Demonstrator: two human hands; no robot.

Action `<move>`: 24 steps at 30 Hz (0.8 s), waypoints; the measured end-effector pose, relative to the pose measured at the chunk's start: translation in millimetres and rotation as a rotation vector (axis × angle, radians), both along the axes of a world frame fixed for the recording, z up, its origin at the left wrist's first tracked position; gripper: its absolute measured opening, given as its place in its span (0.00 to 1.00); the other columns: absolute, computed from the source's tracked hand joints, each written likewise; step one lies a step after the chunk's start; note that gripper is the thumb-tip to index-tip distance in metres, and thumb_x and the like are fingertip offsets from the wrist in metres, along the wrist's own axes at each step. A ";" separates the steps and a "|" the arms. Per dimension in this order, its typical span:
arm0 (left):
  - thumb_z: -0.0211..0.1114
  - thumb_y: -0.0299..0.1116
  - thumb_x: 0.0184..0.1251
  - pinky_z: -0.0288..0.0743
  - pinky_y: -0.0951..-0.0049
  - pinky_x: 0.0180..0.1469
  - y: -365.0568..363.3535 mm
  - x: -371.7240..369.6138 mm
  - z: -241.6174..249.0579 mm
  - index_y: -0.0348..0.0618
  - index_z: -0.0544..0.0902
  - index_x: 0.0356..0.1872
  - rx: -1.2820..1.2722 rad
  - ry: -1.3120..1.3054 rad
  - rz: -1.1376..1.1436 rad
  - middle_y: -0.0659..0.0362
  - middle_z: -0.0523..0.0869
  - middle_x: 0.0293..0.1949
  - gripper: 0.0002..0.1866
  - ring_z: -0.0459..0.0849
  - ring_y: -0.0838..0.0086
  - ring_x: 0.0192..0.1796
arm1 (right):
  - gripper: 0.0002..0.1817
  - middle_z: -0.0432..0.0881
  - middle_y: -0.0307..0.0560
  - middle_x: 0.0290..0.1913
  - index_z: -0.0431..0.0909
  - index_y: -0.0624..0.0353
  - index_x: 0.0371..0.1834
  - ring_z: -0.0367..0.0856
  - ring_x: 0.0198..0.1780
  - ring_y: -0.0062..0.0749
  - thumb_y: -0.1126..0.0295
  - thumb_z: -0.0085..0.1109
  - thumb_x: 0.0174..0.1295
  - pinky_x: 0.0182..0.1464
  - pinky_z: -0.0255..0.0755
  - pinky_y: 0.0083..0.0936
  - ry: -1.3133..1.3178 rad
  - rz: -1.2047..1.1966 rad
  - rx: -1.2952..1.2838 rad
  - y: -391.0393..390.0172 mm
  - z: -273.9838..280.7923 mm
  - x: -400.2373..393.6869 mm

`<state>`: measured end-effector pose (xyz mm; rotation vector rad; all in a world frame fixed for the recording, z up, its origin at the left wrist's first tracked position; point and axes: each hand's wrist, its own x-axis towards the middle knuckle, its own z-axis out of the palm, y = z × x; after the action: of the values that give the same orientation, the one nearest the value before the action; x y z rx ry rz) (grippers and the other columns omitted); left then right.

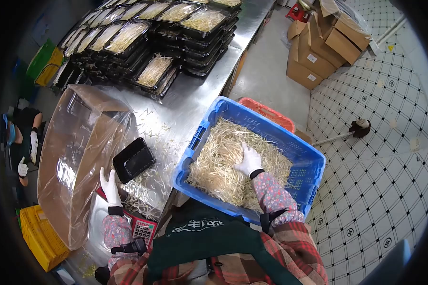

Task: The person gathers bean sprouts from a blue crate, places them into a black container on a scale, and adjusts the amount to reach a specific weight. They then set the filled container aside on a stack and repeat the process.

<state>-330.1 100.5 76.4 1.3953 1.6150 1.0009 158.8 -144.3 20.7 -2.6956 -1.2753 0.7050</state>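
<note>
Metal worktop (202, 90) runs from the top of the frame down toward the middle, and by its right edge, centre-right of the frame, there's a big blue crate (290, 147). Stiff plastic, probably hefty when loaded, so I'd only lift it by the rim at both ends. Inside is a heap of pale sprouts (218, 164). Those look light, soft and tangly, and I'd bet they snap easily, so scoop a loose handful from underneath and don't squeeze. Left of centre there's a black tray (134, 160): thin plastic, next to no weight I'd guess, likely slick and a bit bendy. Pinch it by the rim.

As for reach, the fingers of the right hand (250, 162) are right on top of the heap, thumb spread well away from the index; can't tell if they've caught any strands. Over on the left side of the frame, the fingers of the left hand (111, 192) are parted in a V, nothing in them that I can see. The tray's just right of those fingertips, super close, but I can't say whether they're touching.
</note>
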 end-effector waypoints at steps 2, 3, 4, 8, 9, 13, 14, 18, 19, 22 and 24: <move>0.64 0.34 0.69 0.59 0.68 0.72 -7.5 1.6 -3.5 0.35 0.61 0.73 -0.032 -0.087 0.060 0.48 0.65 0.72 0.35 0.66 0.64 0.72 | 0.64 0.72 0.61 0.61 0.49 0.54 0.78 0.69 0.66 0.53 0.46 0.78 0.37 0.68 0.62 0.43 0.031 0.048 0.044 -10.2 14.2 -22.1; 0.64 0.35 0.69 0.59 0.67 0.72 -10.9 2.7 -2.4 0.35 0.60 0.73 -0.065 -0.131 0.093 0.47 0.64 0.73 0.35 0.65 0.63 0.72 | 0.68 0.66 0.65 0.67 0.45 0.53 0.79 0.64 0.70 0.57 0.43 0.78 0.36 0.71 0.58 0.46 0.070 0.051 0.100 -16.6 9.8 -30.3; 0.64 0.35 0.69 0.57 0.66 0.73 -9.7 -1.2 -11.5 0.35 0.59 0.74 -0.068 -0.203 0.105 0.45 0.63 0.74 0.36 0.64 0.61 0.74 | 0.70 0.62 0.67 0.70 0.43 0.54 0.79 0.61 0.72 0.59 0.39 0.77 0.35 0.72 0.55 0.47 0.008 0.084 0.110 -19.9 13.5 -41.2; 0.66 0.36 0.67 0.70 0.67 0.59 0.4 -27.7 -62.9 0.43 0.60 0.74 -0.116 -0.293 0.198 0.53 0.72 0.67 0.36 0.73 0.69 0.63 | 0.77 0.51 0.72 0.75 0.36 0.56 0.80 0.53 0.75 0.63 0.36 0.78 0.31 0.74 0.52 0.49 -0.173 0.265 -0.060 -20.4 43.8 -67.6; 0.66 0.37 0.66 0.71 0.67 0.56 3.2 -33.5 -74.5 0.43 0.60 0.74 -0.113 -0.318 0.216 0.55 0.74 0.65 0.37 0.75 0.70 0.61 | 0.77 0.51 0.72 0.75 0.36 0.56 0.80 0.53 0.75 0.63 0.36 0.78 0.31 0.74 0.52 0.49 -0.172 0.274 -0.055 -20.4 40.5 -64.1; 0.69 0.36 0.66 0.72 0.66 0.57 -11.9 0.5 -26.6 0.41 0.57 0.75 -0.273 -0.371 0.273 0.51 0.69 0.69 0.41 0.73 0.68 0.64 | 0.80 0.51 0.70 0.75 0.30 0.55 0.80 0.56 0.74 0.62 0.46 0.84 0.29 0.72 0.56 0.50 -0.033 0.228 -0.002 -6.2 16.2 -14.8; 0.69 0.38 0.66 0.75 0.66 0.51 -11.6 1.5 -30.8 0.40 0.57 0.74 -0.281 -0.375 0.286 0.54 0.75 0.63 0.41 0.77 0.71 0.58 | 0.80 0.52 0.70 0.75 0.30 0.56 0.79 0.57 0.74 0.60 0.48 0.84 0.30 0.72 0.58 0.47 0.018 0.189 -0.011 -2.6 14.2 0.1; 0.73 0.43 0.61 0.76 0.66 0.45 -7.5 -7.1 -59.9 0.40 0.67 0.69 -0.359 -0.347 0.279 0.59 0.77 0.57 0.38 0.77 0.70 0.52 | 0.78 0.55 0.70 0.74 0.30 0.58 0.79 0.61 0.72 0.58 0.52 0.85 0.32 0.71 0.62 0.40 0.021 0.131 -0.073 4.5 14.0 16.4; 0.73 0.42 0.61 0.77 0.66 0.42 -10.9 -0.1 -56.9 0.41 0.70 0.66 -0.358 -0.352 0.301 0.59 0.77 0.56 0.34 0.77 0.71 0.53 | 0.79 0.57 0.70 0.73 0.29 0.58 0.79 0.62 0.72 0.57 0.51 0.85 0.32 0.71 0.61 0.39 0.025 0.130 -0.089 3.1 13.4 14.0; 0.73 0.38 0.61 0.78 0.70 0.32 -12.5 8.7 -73.7 0.41 0.77 0.59 -0.318 -0.377 0.364 0.59 0.81 0.49 0.26 0.80 0.72 0.44 | 0.68 0.71 0.62 0.63 0.43 0.58 0.79 0.72 0.64 0.51 0.53 0.80 0.36 0.65 0.69 0.39 -0.001 0.134 -0.098 -3.0 10.3 -4.3; 0.73 0.31 0.60 0.78 0.70 0.30 -15.3 19.2 -81.8 0.40 0.80 0.52 -0.225 -0.436 0.474 0.60 0.83 0.42 0.20 0.81 0.73 0.38 | 0.64 0.73 0.60 0.62 0.47 0.58 0.78 0.73 0.63 0.50 0.54 0.78 0.37 0.64 0.70 0.38 -0.002 0.122 -0.078 -8.0 6.7 -4.3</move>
<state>-310.8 85.2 -5.4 0.5945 1.6840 1.2418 154.5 -152.4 27.4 -2.6970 -1.4534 0.7808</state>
